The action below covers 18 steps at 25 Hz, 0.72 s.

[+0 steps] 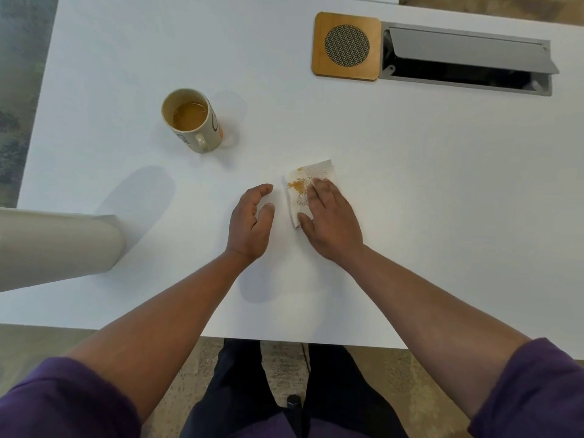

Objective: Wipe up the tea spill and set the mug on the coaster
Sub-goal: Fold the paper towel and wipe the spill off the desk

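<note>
Two bare hands are recorded over the white rectangular tabletop [410, 200]. Item one: the right hand [331, 222], fingers laid out straight and flat, pressing a folded white paper towel [311, 181] onto the table; orange-brown tea staining is seen on the towel's exposed part. Item two: the left hand [251, 221], just beside the towel, fingers loosely curved and apart, nothing held. Item three: a cream ceramic mug with dark lettering [194, 121], upright, part-filled with brown tea, well apart from the towel toward the far left. Item four: a square bamboo coaster with a round woven centre [347, 45], unoccupied, at the far right beside a grey metal cable hatch [467, 58]. Item five: a roll of pale paper [57, 245] at the left edge.

Step judged in hand: blotting. Even downward pressure is advised, the towel to be drawn inward rather than pushed outward, so that liquid is not smeared. A clean face should be turned down once staining is soaked through. Any wetness around the mug's base cannot be confirmed and should be checked before the mug is carried.
</note>
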### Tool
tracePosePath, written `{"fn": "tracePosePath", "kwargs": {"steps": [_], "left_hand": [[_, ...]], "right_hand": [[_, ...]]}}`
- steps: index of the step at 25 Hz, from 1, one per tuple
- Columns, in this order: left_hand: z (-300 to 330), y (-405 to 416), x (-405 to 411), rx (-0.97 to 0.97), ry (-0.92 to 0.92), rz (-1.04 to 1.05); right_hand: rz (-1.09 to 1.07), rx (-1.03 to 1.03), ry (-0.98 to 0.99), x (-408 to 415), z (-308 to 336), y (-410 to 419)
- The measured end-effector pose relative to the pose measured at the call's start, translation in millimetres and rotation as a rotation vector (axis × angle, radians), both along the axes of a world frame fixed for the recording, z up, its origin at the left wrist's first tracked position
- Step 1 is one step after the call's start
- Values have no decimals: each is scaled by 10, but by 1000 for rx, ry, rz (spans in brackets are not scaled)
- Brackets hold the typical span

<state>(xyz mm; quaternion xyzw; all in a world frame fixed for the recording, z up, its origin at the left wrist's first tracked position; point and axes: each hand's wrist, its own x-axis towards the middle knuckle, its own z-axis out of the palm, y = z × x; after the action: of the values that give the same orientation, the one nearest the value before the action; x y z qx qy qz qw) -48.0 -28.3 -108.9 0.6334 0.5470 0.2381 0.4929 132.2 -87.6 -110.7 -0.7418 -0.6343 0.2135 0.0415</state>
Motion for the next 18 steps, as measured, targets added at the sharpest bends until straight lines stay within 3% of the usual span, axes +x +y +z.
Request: {"fn": "tracePosePath", "kwargs": {"steps": [11,18], "left_hand": [[20,13,-33,-1,-2,-34],[-10,31,-54,25,17,-47]], "right_hand": [[-167,123,3,-218,-94,17],[-134,177,26,-245,-119,-57]]}}
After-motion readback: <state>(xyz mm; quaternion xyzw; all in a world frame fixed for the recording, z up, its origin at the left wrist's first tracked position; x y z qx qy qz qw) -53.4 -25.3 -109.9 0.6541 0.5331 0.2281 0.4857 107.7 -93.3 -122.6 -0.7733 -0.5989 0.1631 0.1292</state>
